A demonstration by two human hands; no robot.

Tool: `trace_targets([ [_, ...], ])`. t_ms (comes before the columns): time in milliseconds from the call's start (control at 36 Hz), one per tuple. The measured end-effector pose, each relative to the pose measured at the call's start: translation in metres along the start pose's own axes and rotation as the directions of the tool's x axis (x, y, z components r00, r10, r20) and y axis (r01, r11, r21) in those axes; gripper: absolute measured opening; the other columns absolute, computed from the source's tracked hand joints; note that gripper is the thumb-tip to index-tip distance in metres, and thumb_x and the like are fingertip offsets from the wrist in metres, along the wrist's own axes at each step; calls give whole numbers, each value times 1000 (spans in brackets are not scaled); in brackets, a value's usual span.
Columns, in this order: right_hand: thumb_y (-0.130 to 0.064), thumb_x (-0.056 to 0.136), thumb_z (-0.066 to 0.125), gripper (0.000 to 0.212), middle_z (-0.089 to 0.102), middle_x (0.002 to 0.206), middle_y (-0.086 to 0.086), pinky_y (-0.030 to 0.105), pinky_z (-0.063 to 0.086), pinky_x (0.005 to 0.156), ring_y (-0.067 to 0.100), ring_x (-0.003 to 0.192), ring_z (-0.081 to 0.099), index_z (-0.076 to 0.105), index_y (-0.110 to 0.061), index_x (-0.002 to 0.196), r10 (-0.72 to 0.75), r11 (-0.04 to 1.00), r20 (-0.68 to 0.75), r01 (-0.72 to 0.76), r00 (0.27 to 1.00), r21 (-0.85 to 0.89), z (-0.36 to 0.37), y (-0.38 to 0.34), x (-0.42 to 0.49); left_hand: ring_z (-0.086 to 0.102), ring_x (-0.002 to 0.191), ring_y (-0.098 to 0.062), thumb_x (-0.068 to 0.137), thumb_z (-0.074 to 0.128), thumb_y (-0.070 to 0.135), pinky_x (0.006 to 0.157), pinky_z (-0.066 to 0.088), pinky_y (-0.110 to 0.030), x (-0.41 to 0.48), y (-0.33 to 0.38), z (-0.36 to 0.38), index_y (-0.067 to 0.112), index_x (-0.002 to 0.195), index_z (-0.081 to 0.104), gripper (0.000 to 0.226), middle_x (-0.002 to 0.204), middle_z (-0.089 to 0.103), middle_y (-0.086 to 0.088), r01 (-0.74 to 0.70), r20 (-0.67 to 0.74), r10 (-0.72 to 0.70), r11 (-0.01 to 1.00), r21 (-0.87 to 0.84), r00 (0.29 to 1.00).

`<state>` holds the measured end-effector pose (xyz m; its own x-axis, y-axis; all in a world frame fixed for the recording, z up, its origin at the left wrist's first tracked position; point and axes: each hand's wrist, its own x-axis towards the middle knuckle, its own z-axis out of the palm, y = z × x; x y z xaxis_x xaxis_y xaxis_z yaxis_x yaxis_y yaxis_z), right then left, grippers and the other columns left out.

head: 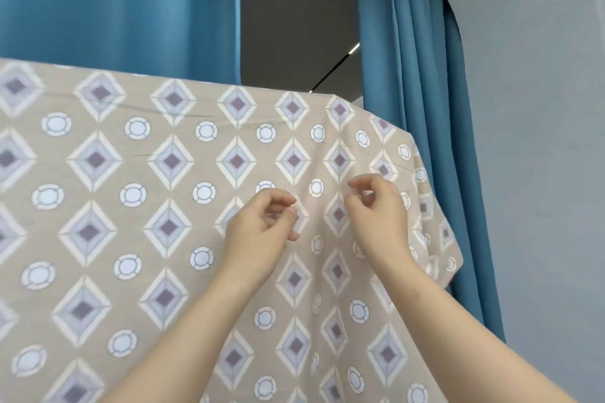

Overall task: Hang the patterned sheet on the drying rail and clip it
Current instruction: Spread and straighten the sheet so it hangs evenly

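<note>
The patterned sheet (170,160), beige with purple diamonds and white circles, hangs draped over a rail that is hidden under its top fold. Its right end falls in loose folds. My left hand (262,229) is raised in front of the sheet near its right part, fingers loosely curled, thumb close to the index finger, with nothing between them. My right hand (379,209) is level with it a little to the right, also loosely curled, with a gap between thumb and index finger. A soft crease runs down the sheet between the two hands. No clip is in view.
Blue curtains hang behind the sheet, one on the left (114,10) and one on the right (422,75), with a dark gap (294,16) between them. A grey wall (540,141) stands at the right.
</note>
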<state>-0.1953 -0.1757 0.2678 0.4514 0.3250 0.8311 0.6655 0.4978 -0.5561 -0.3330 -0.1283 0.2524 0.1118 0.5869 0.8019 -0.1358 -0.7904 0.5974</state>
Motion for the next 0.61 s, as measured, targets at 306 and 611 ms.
trace_targets([
  [306,-14,86,54,13,51,87,-21,27,40,88,13,98,51,59,-23,94,-190,980,363,151,912,134,127,-91,-88,59,49,-1,88,58,10,48,43,-14,-38,11,-169,28,78,57,21,75,60,8,80,-215,-37,977,196,976],
  [611,-13,84,57,22,55,93,-9,28,43,83,11,86,52,51,-28,98,-152,925,547,-75,823,372,279,-200,-214,60,51,-2,88,57,11,62,46,-29,-102,29,-384,29,78,57,21,80,61,6,264,-399,-95,881,393,912],
])
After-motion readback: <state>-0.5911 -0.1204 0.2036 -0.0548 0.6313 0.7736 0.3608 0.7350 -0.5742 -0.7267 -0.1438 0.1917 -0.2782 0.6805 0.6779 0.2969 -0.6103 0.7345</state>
